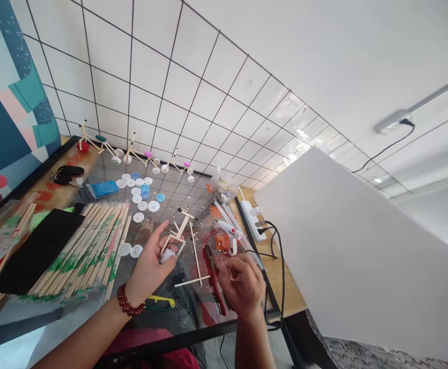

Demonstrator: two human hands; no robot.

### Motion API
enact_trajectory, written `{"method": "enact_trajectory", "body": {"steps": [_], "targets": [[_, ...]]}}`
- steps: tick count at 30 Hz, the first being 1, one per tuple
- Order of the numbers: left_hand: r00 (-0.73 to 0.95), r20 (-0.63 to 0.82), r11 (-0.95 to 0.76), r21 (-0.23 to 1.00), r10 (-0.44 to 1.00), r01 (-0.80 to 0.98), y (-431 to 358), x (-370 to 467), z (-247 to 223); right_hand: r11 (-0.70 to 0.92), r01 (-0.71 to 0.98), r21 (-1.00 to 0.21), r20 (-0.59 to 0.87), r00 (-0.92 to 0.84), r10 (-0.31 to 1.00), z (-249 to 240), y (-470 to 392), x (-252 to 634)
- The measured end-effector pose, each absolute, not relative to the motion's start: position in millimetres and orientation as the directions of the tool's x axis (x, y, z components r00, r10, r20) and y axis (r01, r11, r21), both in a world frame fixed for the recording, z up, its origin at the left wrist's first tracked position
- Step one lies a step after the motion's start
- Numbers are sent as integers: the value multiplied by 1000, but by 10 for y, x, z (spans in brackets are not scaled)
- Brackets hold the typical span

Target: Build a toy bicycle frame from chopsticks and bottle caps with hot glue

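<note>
My left hand (pixel 158 256) is closed around a small bicycle-shaped frame of wooden sticks (pixel 177 237) with black-tipped handlebars. Against the thumb sits a whitish piece (pixel 167 255), partly covered by the fingers. My right hand (pixel 242 282) has its fingers curled in just right of the red-handled pliers (pixel 216 287); what the fingers hold, if anything, is hidden. Between my hands, a long loose stick (pixel 195 251) meets a shorter stick (pixel 191 281) on the glass tabletop. Beyond the pliers lies a white and red hot glue gun (pixel 228 228).
Wrapped chopsticks (pixel 85 246) cover the left, with white and blue caps (pixel 136 191) beyond. Finished stick bicycles (pixel 131 151) line the wall. A power strip (pixel 252 220) with cables runs along the right edge. A yellow-handled cutter (pixel 161 302) lies near the front.
</note>
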State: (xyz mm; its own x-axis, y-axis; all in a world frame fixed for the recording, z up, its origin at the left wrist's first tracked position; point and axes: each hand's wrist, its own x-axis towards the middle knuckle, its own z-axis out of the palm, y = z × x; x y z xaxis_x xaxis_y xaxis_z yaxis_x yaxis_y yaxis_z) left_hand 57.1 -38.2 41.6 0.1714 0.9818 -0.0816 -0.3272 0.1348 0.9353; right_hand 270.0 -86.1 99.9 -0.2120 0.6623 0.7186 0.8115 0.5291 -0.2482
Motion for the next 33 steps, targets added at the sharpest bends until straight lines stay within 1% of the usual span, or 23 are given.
{"method": "enact_trajectory", "body": {"steps": [1, 3, 4, 6, 7, 9, 11, 14, 17, 19, 21, 24, 29, 33], "targets": [[167, -87, 139, 934, 982, -330, -379, 564, 424, 511, 809, -292, 703, -181, 688, 1008, -968, 2810], [165, -94, 147, 926, 982, -348, -379, 552, 448, 511, 758, -406, 527, -262, 809, 1009, -1138, 2983], [169, -96, 152, 920, 981, -361, -381, 549, 461, 484, 733, -478, 426, -288, 858, 994, -1193, 3034], [181, -93, 158, 908, 979, -387, -388, 550, 478, 380, 696, -610, 265, -273, 925, 926, -1232, 3047], [184, -88, 157, 903, 979, -400, -392, 552, 478, 313, 679, -664, 224, -219, 950, 872, -1215, 3012], [193, -71, 147, 899, 979, -413, -400, 561, 462, 212, 618, -757, 200, -90, 976, 738, -1121, 2882], [204, -53, 136, 899, 978, -416, -407, 573, 426, 158, 487, -859, 192, 20, 981, 606, -968, 2716], [204, -71, 150, 901, 976, -408, -409, 591, 369, 146, 222, -964, 160, 46, 986, 504, -704, 2490], [153, -133, 184, 897, 979, -403, -397, 608, 341, 171, 29, -985, 173, 77, 982, 534, -479, 2345], [116, -160, 193, 898, 980, -396, -382, 616, 339, 170, -40, -985, 165, 97, 982, 589, -373, 2289], [96, -169, 193, 901, 981, -389, -368, 621, 337, 161, -71, -984, 153, 107, 982, 637, -301, 2257], [85, -174, 193, 900, 981, -390, -355, 622, 322, 175, -66, -982, 167, 108, 980, 667, -234, 2243], [93, -185, 207, 894, 978, -396, -346, 630, 295, 216, 39, -976, 219, 116, 969, 612, -173, 2287], [91, -181, 202, 905, 979, -374, -341, 635, 303, 205, 111, -972, 217, 104, 971, 579, -154, 2341]]}}
